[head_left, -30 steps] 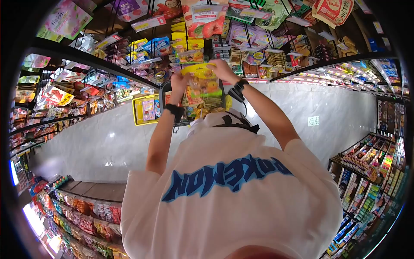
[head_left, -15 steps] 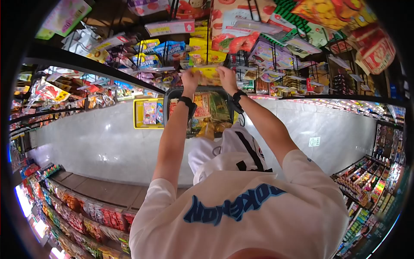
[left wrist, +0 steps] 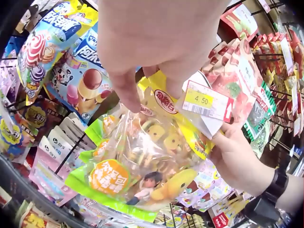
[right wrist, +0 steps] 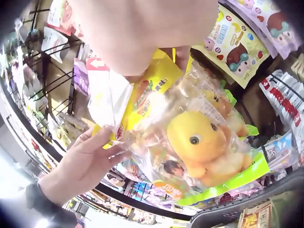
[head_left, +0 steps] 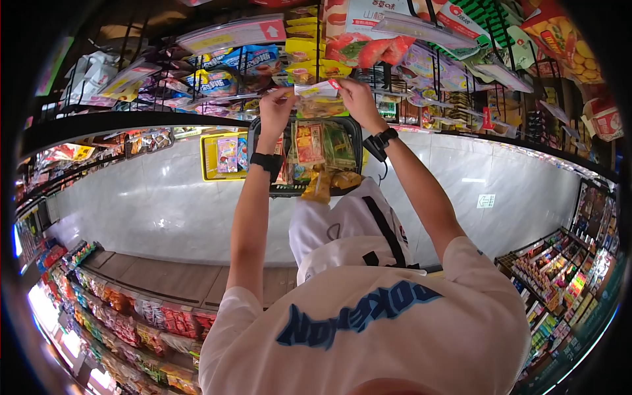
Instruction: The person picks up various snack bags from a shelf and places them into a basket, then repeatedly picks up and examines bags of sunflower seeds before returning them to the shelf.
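Observation:
Both hands hold a snack bag [left wrist: 147,156] by its yellow top strip, at the front of the hanging rack. The bag is clear with a bright green bottom edge and yellow animal-shaped pieces inside. My left hand [head_left: 276,112] pinches one top corner, and my right hand [head_left: 362,105] grips the other. A white price tag [left wrist: 202,102] reading 4.50 overlaps the strip between them. In the right wrist view, a large yellow figure [right wrist: 197,135] shows through the plastic, with more green edges behind it. The hook behind the tag is hidden.
Below the hands stands a dark shopping basket [head_left: 359,158] holding several snack packs. A yellow basket [head_left: 209,158] sits beside it on the grey floor [head_left: 164,210]. Blue candy bags [head_left: 253,60] hang left of the hands, and red-and-white bags [head_left: 372,46] hang above right.
The snack bag has gone from above the dark basket forward to the rack, under the price tag. Both hands keep hold of its top. The head view has shifted closer to the shelf.

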Tool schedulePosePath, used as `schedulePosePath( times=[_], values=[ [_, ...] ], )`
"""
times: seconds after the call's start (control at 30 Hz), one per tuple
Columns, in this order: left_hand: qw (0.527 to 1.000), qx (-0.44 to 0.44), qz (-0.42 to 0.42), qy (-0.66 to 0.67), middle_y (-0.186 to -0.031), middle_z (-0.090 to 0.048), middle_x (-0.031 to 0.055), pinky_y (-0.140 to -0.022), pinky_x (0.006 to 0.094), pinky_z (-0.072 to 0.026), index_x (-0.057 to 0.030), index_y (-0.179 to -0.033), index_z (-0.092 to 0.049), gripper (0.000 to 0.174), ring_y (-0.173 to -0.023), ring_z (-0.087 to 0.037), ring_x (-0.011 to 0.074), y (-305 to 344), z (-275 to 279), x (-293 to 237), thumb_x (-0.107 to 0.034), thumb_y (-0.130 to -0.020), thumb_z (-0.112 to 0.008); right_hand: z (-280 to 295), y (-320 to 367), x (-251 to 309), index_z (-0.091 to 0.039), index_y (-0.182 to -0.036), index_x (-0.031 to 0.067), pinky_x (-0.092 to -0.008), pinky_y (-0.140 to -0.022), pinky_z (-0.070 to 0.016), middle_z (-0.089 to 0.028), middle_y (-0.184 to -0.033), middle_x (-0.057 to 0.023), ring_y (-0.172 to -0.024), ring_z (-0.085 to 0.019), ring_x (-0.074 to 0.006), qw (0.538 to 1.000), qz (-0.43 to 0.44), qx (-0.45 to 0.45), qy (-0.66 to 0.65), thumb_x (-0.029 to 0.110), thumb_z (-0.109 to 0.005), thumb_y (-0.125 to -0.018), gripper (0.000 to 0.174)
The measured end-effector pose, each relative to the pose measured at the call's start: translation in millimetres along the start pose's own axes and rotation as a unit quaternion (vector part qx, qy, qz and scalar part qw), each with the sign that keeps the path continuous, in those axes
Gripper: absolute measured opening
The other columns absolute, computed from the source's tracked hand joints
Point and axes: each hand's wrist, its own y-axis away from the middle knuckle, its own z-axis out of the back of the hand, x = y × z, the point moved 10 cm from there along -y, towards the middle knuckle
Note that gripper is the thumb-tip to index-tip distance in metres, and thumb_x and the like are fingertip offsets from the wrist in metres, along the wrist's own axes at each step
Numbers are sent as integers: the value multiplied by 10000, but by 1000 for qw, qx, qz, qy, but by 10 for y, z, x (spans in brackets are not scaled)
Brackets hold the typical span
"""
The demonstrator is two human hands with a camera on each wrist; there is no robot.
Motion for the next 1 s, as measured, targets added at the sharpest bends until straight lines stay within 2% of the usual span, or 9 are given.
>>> schedulePosePath(
  times=[0.03, 0.13, 0.17, 0.4, 0.7, 0.73, 0.87, 0.9, 1.0],
  values=[
    [1000, -12, -10, -14, -844, -746, 75, -603, 253, -508, 31, -1055, -745, 174, -674, -631, 71, -21, 1, -29, -73, -920, -710, -17, -48, -25, -688, -1155, -30, -387, -662, -523, -729, -910, -196, -723, -692, -338, 995, -81, 51, -3, 12, -588, -926, 253],
    [999, -2, 40, 5, -799, -744, 59, -541, 239, -448, 23, -1061, -751, 182, -611, -562, 44, -109, -37, 22, -90, -921, -724, -3, -71, -92, -692, -1171, -17, -350, -653, -521, -740, -955, -203, -762, -723, -308, 998, -41, -30, -38, 10, -601, -918, 270],
    [999, 0, 42, 15, -816, -747, 62, -545, 232, -451, 25, -1076, -741, 187, -628, -577, 43, -141, -41, 14, -95, -935, -713, -47, -59, -210, -700, -1155, -21, -344, -673, -530, -740, -1012, -202, -813, -734, -308, 996, -82, -14, -22, -2, -618, -904, 264],
    [998, -9, 55, 15, -870, -762, 72, -537, 202, -448, 29, -1122, -707, 214, -669, -618, 32, -294, -52, -7, -129, -981, -678, -57, -194, -149, -712, -1103, 14, -374, -640, -487, -720, -901, -185, -767, -676, -361, 999, -35, -34, -5, 44, -647, -908, 208],
    [997, -52, 32, 42, -867, -737, 70, -691, 239, -514, 53, -1084, -695, 205, -779, -676, 89, -472, -208, 313, -123, -982, -669, -37, -307, -315, -720, -1074, -2, -417, -738, -523, -708, -929, -229, -846, -673, -404, 991, -59, -83, 84, 187, -636, -963, 235],
    [994, -82, 11, 71, -775, -738, 74, -646, 266, -526, 32, -1036, -720, 207, -684, -683, 116, -521, -199, 279, -150, -939, -705, -43, -320, -268, -720, -1068, -5, -419, -745, -523, -706, -926, -233, -843, -673, -403, 991, -51, -87, 92, 192, -634, -962, 240],
    [995, -93, 24, -10, -996, -737, 140, -730, 306, -537, 39, -1207, -643, 372, -852, -695, 179, -472, -149, 236, -182, -922, -734, 8, -247, -149, -712, -1042, -31, -414, -791, -524, -707, -927, -241, -884, -681, -398, 984, -73, -140, 82, 164, -646, -947, 226],
    [994, -103, 29, -38, -1070, -732, 165, -758, 324, -540, 37, -1269, -615, 434, -910, -700, 201, -392, -119, 287, -189, -920, -738, -3, -191, -89, -640, -1188, -20, -423, -786, -523, -699, -1038, -246, -931, -679, -404, 987, -48, -136, 75, 124, -656, -943, 284],
    [987, -159, -22, -13, -1328, -620, 227, -863, 377, -523, 16, -1469, -427, 656, -1115, -651, 275, 80, -21, 405, -196, -927, -728, -34, 183, -122, -494, -1352, 5, -417, -858, -536, -667, -1182, -236, -1050, -681, -364, 986, -105, -128, 29, 69, -641, -958, 426]
  ],
)
